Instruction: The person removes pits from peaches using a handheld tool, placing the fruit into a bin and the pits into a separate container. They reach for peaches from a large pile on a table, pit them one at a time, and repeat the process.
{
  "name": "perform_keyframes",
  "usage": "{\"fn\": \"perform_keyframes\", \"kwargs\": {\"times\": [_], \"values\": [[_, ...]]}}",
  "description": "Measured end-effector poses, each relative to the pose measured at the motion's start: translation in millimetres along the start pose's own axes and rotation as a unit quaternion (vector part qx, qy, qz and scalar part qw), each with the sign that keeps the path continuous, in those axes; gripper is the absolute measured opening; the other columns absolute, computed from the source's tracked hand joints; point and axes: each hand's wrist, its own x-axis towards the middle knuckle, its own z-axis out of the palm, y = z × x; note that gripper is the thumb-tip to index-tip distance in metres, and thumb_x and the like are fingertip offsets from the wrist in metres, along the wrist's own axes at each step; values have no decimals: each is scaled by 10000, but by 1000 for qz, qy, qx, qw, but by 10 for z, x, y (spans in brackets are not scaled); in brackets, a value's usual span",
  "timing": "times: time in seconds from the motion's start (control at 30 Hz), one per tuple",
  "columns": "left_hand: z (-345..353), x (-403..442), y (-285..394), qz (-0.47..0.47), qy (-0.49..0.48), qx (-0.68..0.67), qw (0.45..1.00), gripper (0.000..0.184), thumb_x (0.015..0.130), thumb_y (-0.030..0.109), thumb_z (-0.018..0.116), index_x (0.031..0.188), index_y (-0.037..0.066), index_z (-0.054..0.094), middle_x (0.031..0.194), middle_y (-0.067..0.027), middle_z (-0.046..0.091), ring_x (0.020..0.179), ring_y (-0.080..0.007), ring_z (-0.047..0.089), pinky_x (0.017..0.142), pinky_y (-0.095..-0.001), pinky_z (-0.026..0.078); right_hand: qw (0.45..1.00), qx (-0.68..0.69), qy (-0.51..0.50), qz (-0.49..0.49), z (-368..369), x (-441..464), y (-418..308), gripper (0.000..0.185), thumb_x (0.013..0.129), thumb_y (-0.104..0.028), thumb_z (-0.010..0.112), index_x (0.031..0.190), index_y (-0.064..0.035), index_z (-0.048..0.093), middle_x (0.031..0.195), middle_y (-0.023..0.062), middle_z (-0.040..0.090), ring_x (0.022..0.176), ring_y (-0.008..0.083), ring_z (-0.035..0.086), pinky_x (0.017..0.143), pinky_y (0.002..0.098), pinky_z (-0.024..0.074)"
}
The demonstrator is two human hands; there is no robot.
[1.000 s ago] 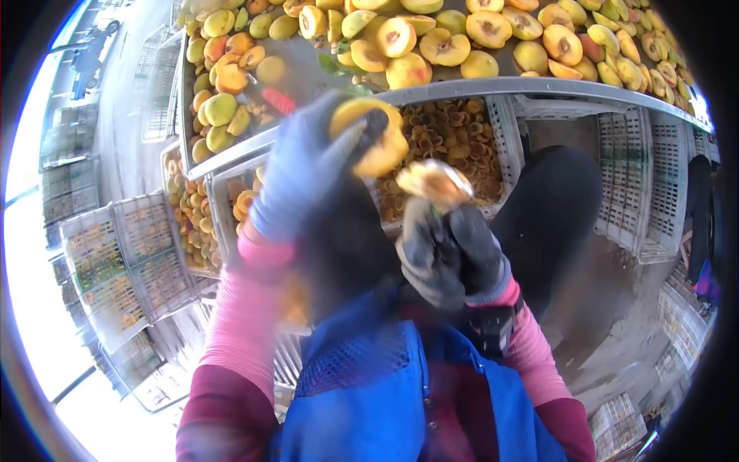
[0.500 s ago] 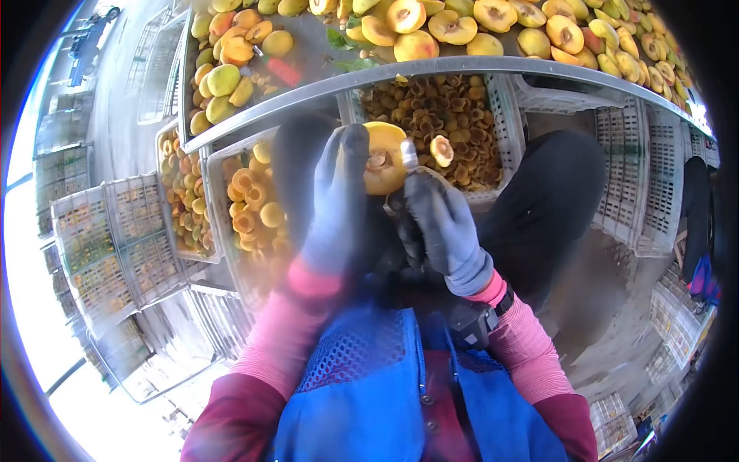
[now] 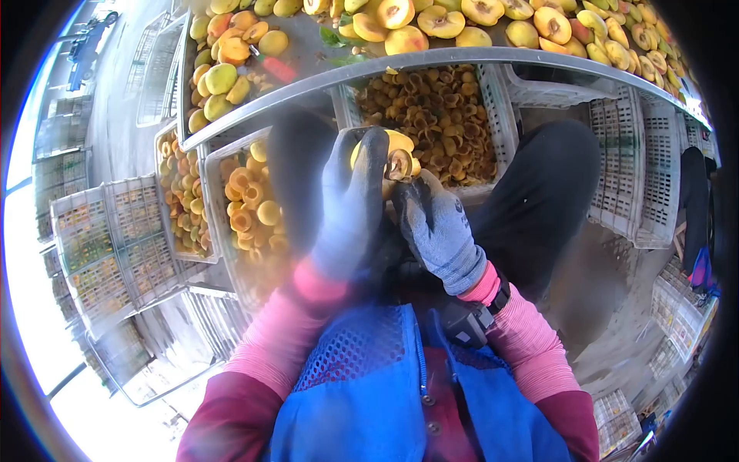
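Note:
My left hand [image 3: 348, 202], in a grey-blue glove with dark fingers, is closed around a yellow peach half [image 3: 401, 142]. The cut face, with a brown pit hollow in the middle, is turned toward my right hand. My right hand [image 3: 440, 235], gloved alike, is closed just beside the fruit, its dark fingertips at the lower edge. A small metal-bladed tool showed in that hand a moment ago; now its blade is mostly hidden by fruit and fingers. Below both hands sits a crate [image 3: 499, 115] of brown, hollow scooped-out pieces [image 3: 431, 115].
A metal-edged table [image 3: 308, 86] ahead carries many cut peaches [image 3: 554, 27] and a red-handled tool [image 3: 279, 69]. Crates of peach halves [image 3: 250, 192] and of smaller fruit pieces [image 3: 183, 200] stand at left. Stacked plastic crates [image 3: 643, 169] are at right; my knees flank the middle crate.
The scooped piece that was in the air above the middle crate is gone from there. My left hand has tilted the peach half, and my right hand has come in lower against it.

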Motion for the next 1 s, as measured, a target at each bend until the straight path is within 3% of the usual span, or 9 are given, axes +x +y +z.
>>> {"fn": "perform_keyframes", "kwargs": {"times": [0.27,0.4,0.43,0.5,0.73,0.8,0.87,0.93,1.0], "values": [[53,-169,-215,-16,-17,26,999,500,650,-7,638,1137,-16,525,965,-191,529,764,-314,568,604,-365,462,999,-14,-39,35,14,-122,187,340,918,-213,517,1166,18,488,939,207,587,849,328,583,744,383,456],[50,-46,62,-295,26,-184,937,182,827,102,617,981,17,568,807,-71,551,677,-142,518,576,-278,419,974,192,-34,112,66,-142,113,319,956,-156,459,1214,30,457,864,55,588,688,103,529,634,228,442],[41,-9,117,-391,33,-271,879,147,861,135,613,944,21,571,767,-48,550,662,-107,502,571,-258,408,969,212,-43,117,63,-145,129,314,949,-167,465,1196,26,470,903,99,586,748,164,543,681,274,444],[31,-2,65,-369,0,-268,890,196,905,220,591,883,28,561,701,-4,536,644,-56,464,559,-224,384,957,253,-61,128,54,-145,193,305,936,-188,477,1161,18,495,982,188,583,866,284,573,775,365,449],[138,-144,-262,-257,-26,-166,952,176,885,169,608,921,0,571,738,-38,547,710,-96,549,548,-258,438,970,162,-83,160,40,-147,346,284,956,-197,460,1113,31,524,903,79,602,798,129,529,713,306,449],[146,-112,2,-370,32,-275,887,161,884,158,608,934,9,572,751,-40,532,721,-97,548,550,-264,441,948,255,-61,178,60,-159,249,278,954,-189,465,1112,31,526,901,74,599,792,123,525,706,294,446],[204,-202,-103,-217,39,-107,969,157,887,158,607,938,15,569,775,-42,538,717,-91,535,569,-250,435,922,312,-85,214,-5,-140,297,276,946,-177,485,1125,29,523,921,66,594,811,113,519,721,274,442],[190,-161,-25,-226,58,-141,962,155,904,164,583,953,19,564,798,-27,532,730,-76,514,614,-227,426,917,324,-84,215,-24,-127,301,273,937,-164,504,1134,26,522,951,62,589,840,105,518,738,261,440],[151,-102,161,-385,90,-372,840,162,935,176,538,980,21,556,820,5,516,760,-51,485,684,-193,414,937,293,-57,180,-7,-114,237,269,929,-149,520,1136,23,523,989,62,584,880,101,520,754,256,440]]}}
